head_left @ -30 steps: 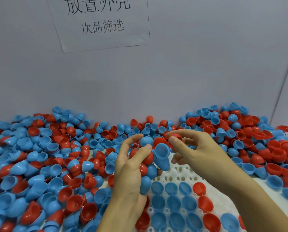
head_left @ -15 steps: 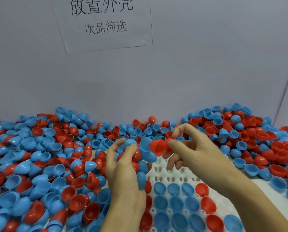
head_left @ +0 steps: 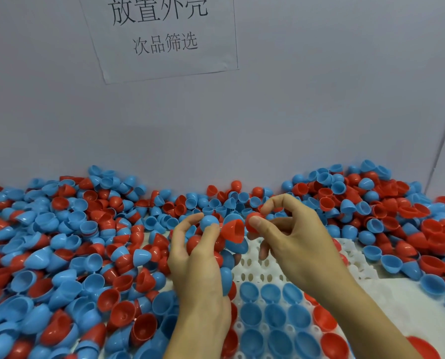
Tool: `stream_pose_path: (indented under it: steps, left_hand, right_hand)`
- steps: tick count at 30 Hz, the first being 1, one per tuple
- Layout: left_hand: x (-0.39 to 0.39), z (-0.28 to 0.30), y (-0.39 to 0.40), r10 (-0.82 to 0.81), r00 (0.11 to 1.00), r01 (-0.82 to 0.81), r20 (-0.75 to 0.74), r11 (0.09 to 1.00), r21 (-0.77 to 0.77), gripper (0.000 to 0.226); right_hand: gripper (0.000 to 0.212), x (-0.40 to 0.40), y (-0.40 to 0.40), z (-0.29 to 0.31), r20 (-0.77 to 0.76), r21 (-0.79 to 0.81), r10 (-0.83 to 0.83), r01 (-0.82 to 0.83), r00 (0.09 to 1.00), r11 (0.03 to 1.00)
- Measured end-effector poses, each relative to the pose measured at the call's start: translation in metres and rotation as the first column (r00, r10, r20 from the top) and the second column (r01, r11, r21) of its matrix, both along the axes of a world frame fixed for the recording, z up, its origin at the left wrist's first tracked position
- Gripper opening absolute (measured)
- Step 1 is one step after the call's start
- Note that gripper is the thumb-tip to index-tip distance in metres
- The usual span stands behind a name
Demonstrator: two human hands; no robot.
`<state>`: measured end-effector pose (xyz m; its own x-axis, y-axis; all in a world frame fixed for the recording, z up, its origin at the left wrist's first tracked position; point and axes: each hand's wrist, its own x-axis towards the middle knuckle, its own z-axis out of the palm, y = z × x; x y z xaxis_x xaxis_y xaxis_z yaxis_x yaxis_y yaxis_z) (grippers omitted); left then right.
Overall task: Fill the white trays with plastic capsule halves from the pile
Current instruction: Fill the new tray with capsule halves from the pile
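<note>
My left hand (head_left: 198, 265) holds a clutch of blue and red capsule halves (head_left: 224, 244) against its palm above the white tray (head_left: 260, 270). A red half (head_left: 233, 231) at the top of that clutch faces its open side to the right. My right hand (head_left: 291, 244) pinches another red capsule half (head_left: 252, 223) between thumb and forefinger, right beside it. The tray's near rows hold blue halves (head_left: 273, 294) and red halves (head_left: 325, 318), open side up. The pile of capsule halves (head_left: 86, 255) covers the surface to the left and behind.
More capsule halves (head_left: 387, 213) are heaped at the back right against the grey wall (head_left: 293, 112). A paper sign (head_left: 161, 35) hangs on that wall. A second white tray edge (head_left: 356, 257) shows to the right of my right hand.
Both hands rose slightly. My right hand has drawn a red half out of the clutch in my left hand, and a red half now shows at its top.
</note>
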<state>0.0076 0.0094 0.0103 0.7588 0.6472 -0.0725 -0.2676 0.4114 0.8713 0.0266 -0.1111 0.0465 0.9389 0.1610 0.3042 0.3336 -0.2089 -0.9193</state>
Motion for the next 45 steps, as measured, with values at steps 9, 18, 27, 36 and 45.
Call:
stream_pose_path:
  steps: [9,18,27,36,45]
  left_hand:
    - [-0.002,-0.001,-0.003,0.029,0.999,-0.029,-0.013,0.999,-0.031,0.026]
    - [0.002,-0.005,-0.002,0.033,0.999,-0.034,-0.009,0.991,-0.13,0.019]
    - [0.003,-0.008,0.003,0.063,0.998,-0.063,-0.001,0.998,-0.023,0.025]
    - [0.003,-0.009,0.0,0.06,0.998,-0.061,0.015,0.997,0.055,0.027]
    - [0.002,-0.006,-0.001,0.035,0.999,-0.034,-0.008,0.996,0.08,0.027]
  right_hand:
    - [0.025,-0.009,0.007,0.003,0.097,-0.128,0.119,-0.107,0.988,0.986]
    - [0.023,-0.009,0.018,0.0,0.157,-0.048,-0.006,0.013,0.988,0.999]
    - [0.017,-0.013,0.003,0.013,0.051,-0.242,0.244,-0.225,0.968,0.944]
    - [0.014,-0.011,-0.004,0.021,0.185,-0.427,0.123,-0.033,0.975,0.904]
    - [0.013,0.005,-0.091,0.034,-0.09,-0.829,-0.133,0.0,0.987,0.559]
